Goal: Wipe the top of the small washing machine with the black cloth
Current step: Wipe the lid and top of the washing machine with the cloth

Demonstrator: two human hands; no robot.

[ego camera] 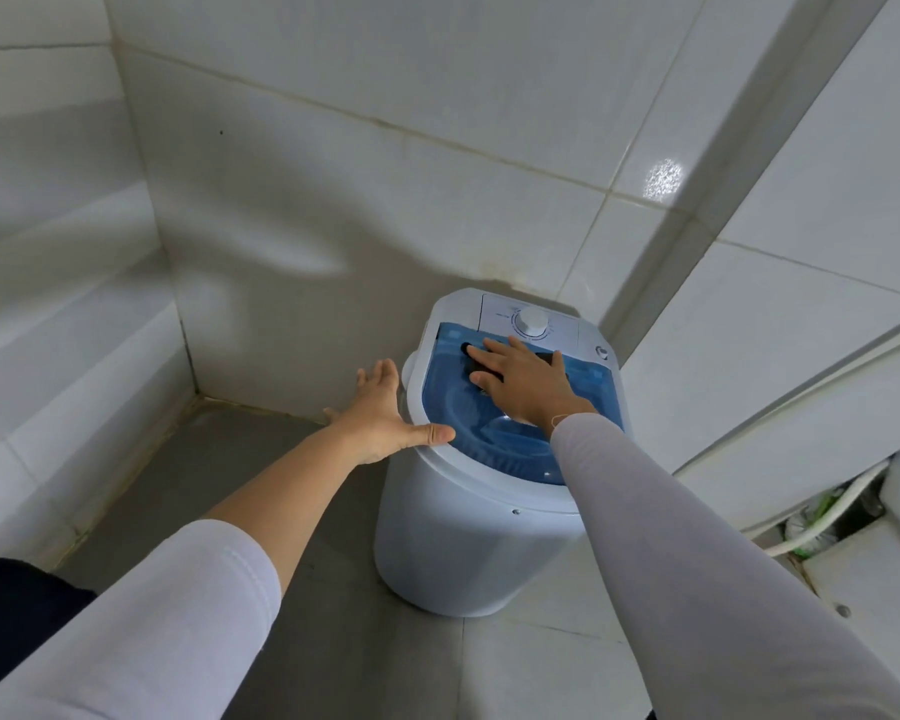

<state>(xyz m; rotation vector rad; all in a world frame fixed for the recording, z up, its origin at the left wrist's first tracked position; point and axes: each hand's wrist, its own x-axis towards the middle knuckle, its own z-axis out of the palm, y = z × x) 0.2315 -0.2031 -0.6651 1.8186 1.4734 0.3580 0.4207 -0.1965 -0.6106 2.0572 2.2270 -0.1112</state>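
- We stand in a tiled corner; pale walls [333,148] meet a grey floor [261,459], and a white hose [827,517] runs at the far right.
- The washer [468,553], a small white tub, sits on the floor near the corner, with a blue see-through lid [453,402] on top and a white dial [532,321] on the panel behind it.
- Our left hand [380,413] is spread open, fingers apart, the palm against the washer's left rim and the thumb lying along the front edge; we judge that it steadies the tub and grips nothing.
- Our right hand [526,381] lies flat on the lid, fingers extended, pressing down on the cloth [481,363]. It pins the cloth rather than clamping it.
- The cloth, black, shows only at the fingertips and beside the hand, on the rear part of the lid just in front of the dial panel.
- We judge the wiping itself to be in hand, at the back of the lid.
- The next move calls for even pressure as we draw the cloth toward us across the front of the lid, then round the white rim and the panel, easing past the dial so it does not turn.
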